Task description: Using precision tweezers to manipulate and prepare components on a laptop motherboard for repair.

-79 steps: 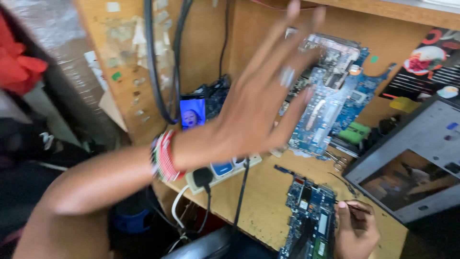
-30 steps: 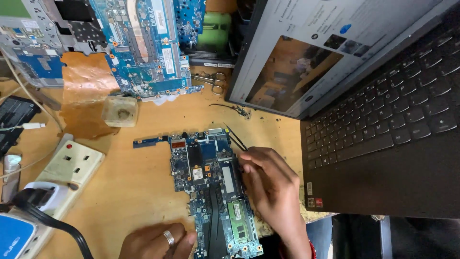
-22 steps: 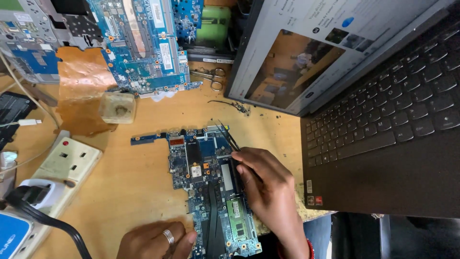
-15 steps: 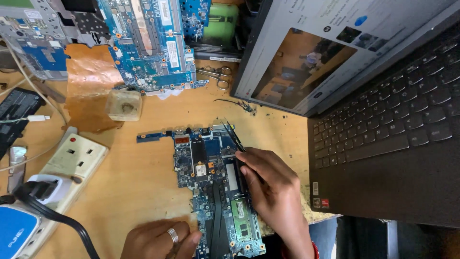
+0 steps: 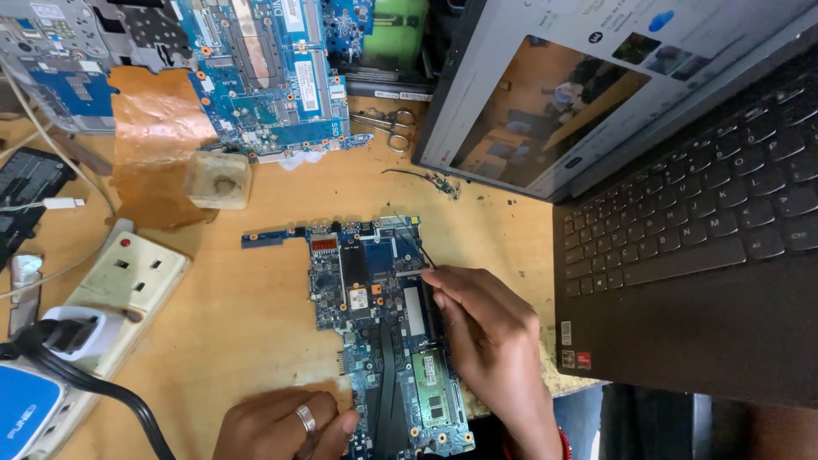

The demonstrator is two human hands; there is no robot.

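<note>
Probing step: my right hand (image 5: 490, 341), grip pinched on thin tweezers (image 5: 419, 247), works the blue circuit board (image 5: 375, 324) at table centre; left hand (image 5: 281, 426), at 7 o'clock, fingers loose, steadies it. Next calls for precision.

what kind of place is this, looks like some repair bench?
Most likely a small electronics or laptop repair bench. A bare blue circuit board lies on the wooden table under the right hand, more stripped boards sit at the back, and an open laptop stands beside them.

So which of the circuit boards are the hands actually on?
The smaller blue circuit board mid-table; right hand probes it, left hand steadies it. The larger board lies untouched.
</note>
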